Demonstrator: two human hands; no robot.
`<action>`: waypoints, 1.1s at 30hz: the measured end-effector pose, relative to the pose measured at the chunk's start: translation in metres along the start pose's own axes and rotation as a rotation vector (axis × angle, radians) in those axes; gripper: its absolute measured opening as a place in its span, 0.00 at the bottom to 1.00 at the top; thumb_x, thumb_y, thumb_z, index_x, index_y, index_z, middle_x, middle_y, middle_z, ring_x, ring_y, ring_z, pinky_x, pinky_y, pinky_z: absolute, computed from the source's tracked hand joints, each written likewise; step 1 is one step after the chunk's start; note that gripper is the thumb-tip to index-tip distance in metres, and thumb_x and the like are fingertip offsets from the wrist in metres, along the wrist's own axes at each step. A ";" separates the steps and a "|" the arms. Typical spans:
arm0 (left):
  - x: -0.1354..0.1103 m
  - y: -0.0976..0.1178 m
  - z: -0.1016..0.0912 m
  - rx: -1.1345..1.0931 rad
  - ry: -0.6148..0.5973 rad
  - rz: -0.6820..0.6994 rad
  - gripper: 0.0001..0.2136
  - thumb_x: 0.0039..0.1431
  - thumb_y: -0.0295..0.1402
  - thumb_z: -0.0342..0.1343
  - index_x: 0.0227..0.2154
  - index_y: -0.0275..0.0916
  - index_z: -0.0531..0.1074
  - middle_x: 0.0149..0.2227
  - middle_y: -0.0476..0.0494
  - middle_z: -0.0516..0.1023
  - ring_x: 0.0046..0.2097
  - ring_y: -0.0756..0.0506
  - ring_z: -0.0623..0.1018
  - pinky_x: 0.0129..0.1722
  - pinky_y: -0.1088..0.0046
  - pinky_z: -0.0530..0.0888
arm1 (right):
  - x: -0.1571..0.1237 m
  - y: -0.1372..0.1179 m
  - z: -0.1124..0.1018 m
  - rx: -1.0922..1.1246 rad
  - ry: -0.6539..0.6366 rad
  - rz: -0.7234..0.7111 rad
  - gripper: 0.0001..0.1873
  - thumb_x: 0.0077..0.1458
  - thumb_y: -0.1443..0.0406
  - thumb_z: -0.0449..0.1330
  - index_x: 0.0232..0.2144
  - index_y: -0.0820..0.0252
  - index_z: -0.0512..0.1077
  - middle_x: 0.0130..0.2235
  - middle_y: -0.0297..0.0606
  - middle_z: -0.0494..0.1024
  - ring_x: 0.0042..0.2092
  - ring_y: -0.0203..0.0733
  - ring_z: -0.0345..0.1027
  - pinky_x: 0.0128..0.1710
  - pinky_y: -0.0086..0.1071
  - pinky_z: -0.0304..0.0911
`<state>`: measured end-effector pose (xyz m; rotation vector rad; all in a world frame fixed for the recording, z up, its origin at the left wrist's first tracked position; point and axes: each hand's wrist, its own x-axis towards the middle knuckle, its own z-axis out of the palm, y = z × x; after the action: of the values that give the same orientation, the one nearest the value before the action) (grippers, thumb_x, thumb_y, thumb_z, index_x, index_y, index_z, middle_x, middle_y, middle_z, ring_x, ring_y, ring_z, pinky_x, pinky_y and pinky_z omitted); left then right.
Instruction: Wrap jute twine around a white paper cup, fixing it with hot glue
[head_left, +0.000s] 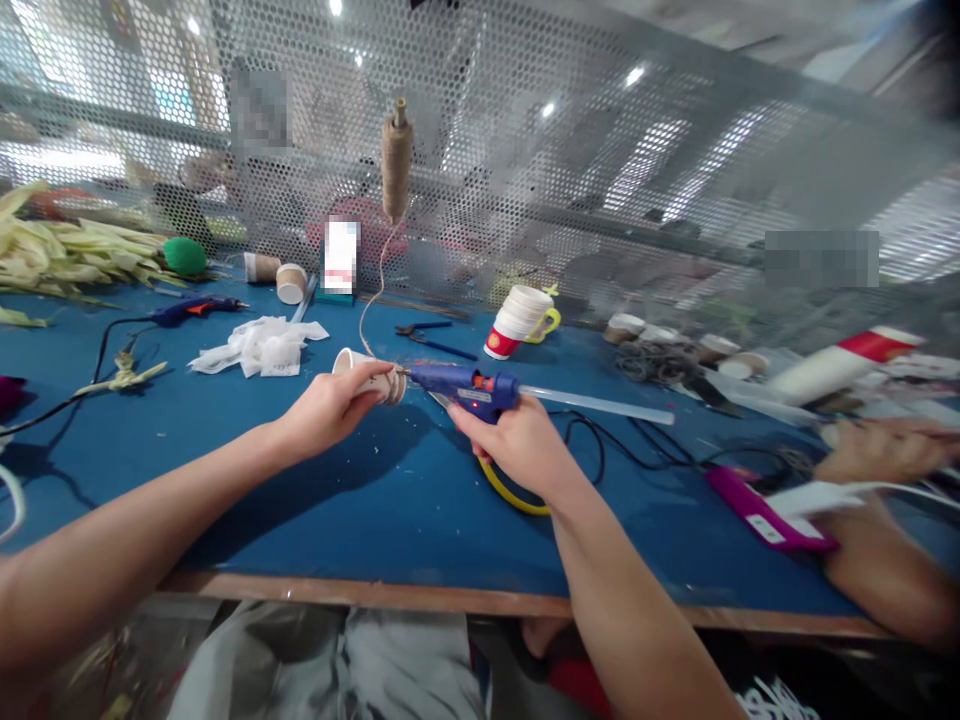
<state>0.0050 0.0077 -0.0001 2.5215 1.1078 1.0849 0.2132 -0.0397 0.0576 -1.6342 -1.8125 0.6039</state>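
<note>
My left hand [330,405] is closed around a small white paper cup [347,360], which lies tilted on its side just above the table. Some twine [373,322] runs down to this cup from a hanging spool [397,165]. In my right hand [517,440] is a blue hot glue gun [469,385], its nozzle touching or very close to the cup's base end. A clear glue stick [600,402] sticks out of the gun's back, and a small red light glows on its body. Below the gun, a yellow handle [517,497] shows partly behind my right hand.
Pliers [435,340] and stacked paper cups [519,318] lie beyond my hands. White crumpled cloth [259,345] and a second glue gun [195,308] are at left. A purple power strip [772,510] and another person's hand [885,450] are at right. Perforated metal [487,180] stands behind the table.
</note>
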 end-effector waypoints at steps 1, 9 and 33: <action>0.000 0.000 0.000 0.000 0.001 -0.001 0.16 0.59 0.32 0.44 0.49 0.33 0.62 0.34 0.40 0.77 0.30 0.47 0.77 0.29 0.73 0.71 | 0.000 0.000 0.000 -0.010 0.004 -0.009 0.13 0.45 0.61 0.56 0.14 0.58 0.61 0.11 0.30 0.64 0.15 0.34 0.61 0.20 0.28 0.60; 0.000 0.000 0.000 -0.012 -0.009 -0.004 0.17 0.59 0.32 0.44 0.49 0.32 0.62 0.33 0.40 0.77 0.30 0.47 0.77 0.30 0.73 0.71 | 0.000 0.000 0.000 -0.045 0.026 -0.052 0.14 0.45 0.62 0.56 0.12 0.57 0.59 0.10 0.29 0.64 0.15 0.34 0.61 0.20 0.28 0.60; 0.004 0.007 -0.005 -0.163 0.008 -0.265 0.16 0.56 0.35 0.46 0.45 0.34 0.66 0.36 0.40 0.77 0.34 0.45 0.75 0.34 0.70 0.70 | -0.004 0.008 0.002 -0.327 0.027 -0.252 0.18 0.49 0.62 0.53 0.11 0.57 0.59 0.11 0.31 0.63 0.19 0.36 0.61 0.22 0.29 0.56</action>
<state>0.0070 0.0051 0.0085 2.1753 1.2568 1.0651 0.2177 -0.0421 0.0505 -1.5669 -2.1396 0.1795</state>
